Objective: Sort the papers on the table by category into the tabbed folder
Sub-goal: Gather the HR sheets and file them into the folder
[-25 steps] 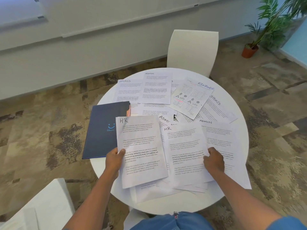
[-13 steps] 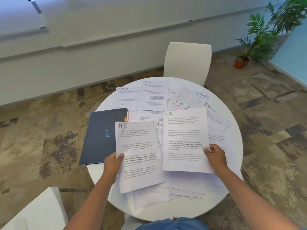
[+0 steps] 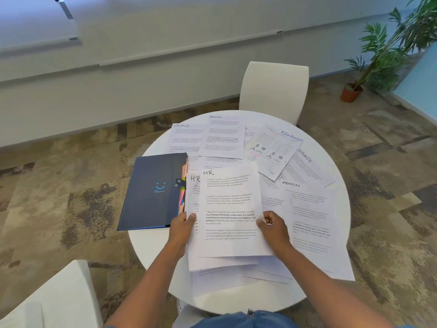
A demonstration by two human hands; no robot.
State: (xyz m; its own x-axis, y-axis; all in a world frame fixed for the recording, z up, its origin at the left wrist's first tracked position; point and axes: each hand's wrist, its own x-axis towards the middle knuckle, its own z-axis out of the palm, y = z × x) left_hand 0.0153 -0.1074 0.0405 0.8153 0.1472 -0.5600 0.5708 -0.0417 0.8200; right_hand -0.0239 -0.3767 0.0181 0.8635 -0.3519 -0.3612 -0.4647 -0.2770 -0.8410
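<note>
Two sheets headed HR overlap in front of me. My right hand pinches the right edge of the upper HR sheet. My left hand grips the left edge of the lower HR sheet, which shows only along its left side. A closed dark blue tabbed folder with coloured tabs on its right edge lies on the left of the round white table. Sheets headed ADMIN, SPORTS and FINANCE lie spread over the table.
A white chair stands behind the table and another white seat at the lower left. A potted plant stands at the far right. More sheets lie under the held ones near the front edge.
My right hand lifted its HR sheet off the table and carried it left onto the HR sheet in my left hand; the two now overlap.
</note>
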